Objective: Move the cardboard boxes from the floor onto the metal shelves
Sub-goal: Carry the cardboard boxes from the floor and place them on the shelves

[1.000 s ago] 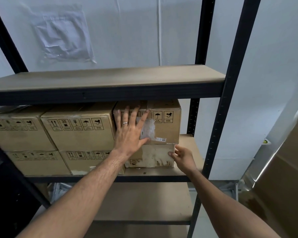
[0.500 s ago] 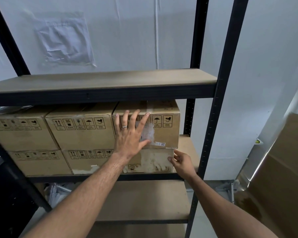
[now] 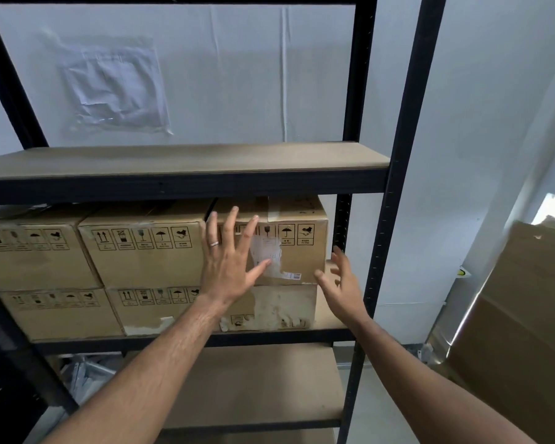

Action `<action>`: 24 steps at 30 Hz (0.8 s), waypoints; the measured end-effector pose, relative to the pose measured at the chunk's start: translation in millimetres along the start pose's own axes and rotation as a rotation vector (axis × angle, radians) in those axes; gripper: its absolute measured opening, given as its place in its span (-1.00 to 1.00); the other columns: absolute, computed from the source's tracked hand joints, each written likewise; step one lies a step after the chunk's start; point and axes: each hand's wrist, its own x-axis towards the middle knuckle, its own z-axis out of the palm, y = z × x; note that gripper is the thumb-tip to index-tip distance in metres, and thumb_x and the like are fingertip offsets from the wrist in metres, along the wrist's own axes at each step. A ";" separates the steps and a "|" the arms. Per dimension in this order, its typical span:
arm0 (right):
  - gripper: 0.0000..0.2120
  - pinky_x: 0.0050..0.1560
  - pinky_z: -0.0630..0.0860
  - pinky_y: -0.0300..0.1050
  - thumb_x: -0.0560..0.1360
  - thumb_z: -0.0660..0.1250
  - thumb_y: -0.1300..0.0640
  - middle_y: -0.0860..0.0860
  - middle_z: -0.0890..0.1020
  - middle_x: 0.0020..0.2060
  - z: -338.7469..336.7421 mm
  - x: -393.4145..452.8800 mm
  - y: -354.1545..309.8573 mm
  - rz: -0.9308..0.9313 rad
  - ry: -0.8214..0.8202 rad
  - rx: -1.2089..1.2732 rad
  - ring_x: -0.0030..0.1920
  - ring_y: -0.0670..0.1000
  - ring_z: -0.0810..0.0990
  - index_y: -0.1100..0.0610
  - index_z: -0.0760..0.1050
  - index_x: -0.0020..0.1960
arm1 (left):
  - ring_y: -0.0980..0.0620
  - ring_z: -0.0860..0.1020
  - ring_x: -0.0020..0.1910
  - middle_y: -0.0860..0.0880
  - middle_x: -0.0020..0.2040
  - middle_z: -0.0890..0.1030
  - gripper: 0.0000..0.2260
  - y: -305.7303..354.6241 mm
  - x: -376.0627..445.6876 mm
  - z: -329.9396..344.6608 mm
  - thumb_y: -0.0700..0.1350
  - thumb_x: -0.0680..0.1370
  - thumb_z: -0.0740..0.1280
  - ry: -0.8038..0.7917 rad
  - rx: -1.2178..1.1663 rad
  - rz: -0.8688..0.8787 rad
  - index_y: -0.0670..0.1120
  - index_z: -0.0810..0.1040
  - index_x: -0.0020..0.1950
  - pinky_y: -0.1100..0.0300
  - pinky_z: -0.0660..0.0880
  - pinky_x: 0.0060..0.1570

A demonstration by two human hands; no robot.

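Observation:
Several cardboard boxes stand stacked in two layers on the middle board of a black metal shelf (image 3: pixel 205 339). The upper right box (image 3: pixel 297 251) carries a torn white label and handling symbols. My left hand (image 3: pixel 228 264), with a ring, lies flat with spread fingers on that box's front face. My right hand (image 3: pixel 342 283) hovers open at the box's lower right corner, fingers loosely spread; contact is unclear. Under it sits the lower right box (image 3: pixel 279 307) with scuffed white patches.
The shelf board above (image 3: pixel 186 161) and the board below (image 3: pixel 257 382) carry nothing in view. A black upright post (image 3: pixel 398 200) stands just right of my right hand. Large cardboard sheets (image 3: pixel 523 315) lean at the far right. A plastic sleeve (image 3: pixel 116 88) hangs on the white wall.
My right hand has risen from the lower box's right edge to the upper box's lower right corner and opened. The left hand stays flat on the upper box. The view tilted upward.

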 end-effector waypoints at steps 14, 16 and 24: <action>-0.18 -0.02 0.64 -0.26 0.48 0.54 -0.10 -0.19 0.53 0.29 20.0 25.9 -61.3 -0.108 0.021 0.230 0.26 -0.12 0.58 -0.21 0.13 0.58 | -0.38 0.07 0.60 -0.25 0.62 0.16 -0.11 -14.0 3.3 -3.8 0.45 0.43 0.35 -0.092 0.042 -0.071 0.11 0.16 0.65 -0.47 -0.05 0.49; -0.18 0.01 0.65 -0.23 0.49 0.53 -0.10 -0.16 0.53 0.30 22.7 26.6 -62.8 -0.099 0.012 0.223 0.27 -0.10 0.57 -0.21 0.11 0.58 | -0.39 0.07 0.60 -0.26 0.61 0.17 -0.11 -15.1 3.2 -4.2 0.44 0.44 0.35 -0.104 0.044 -0.079 0.10 0.17 0.65 -0.48 -0.05 0.49; -0.19 0.01 0.66 -0.22 0.49 0.52 -0.11 -0.13 0.53 0.30 24.5 26.1 -64.9 -0.061 0.007 0.172 0.26 -0.06 0.58 -0.16 0.11 0.57 | -0.37 0.05 0.61 -0.26 0.62 0.16 -0.13 -19.2 2.0 -7.0 0.38 0.47 0.38 -0.120 0.042 -0.054 0.08 0.14 0.67 -0.48 -0.05 0.48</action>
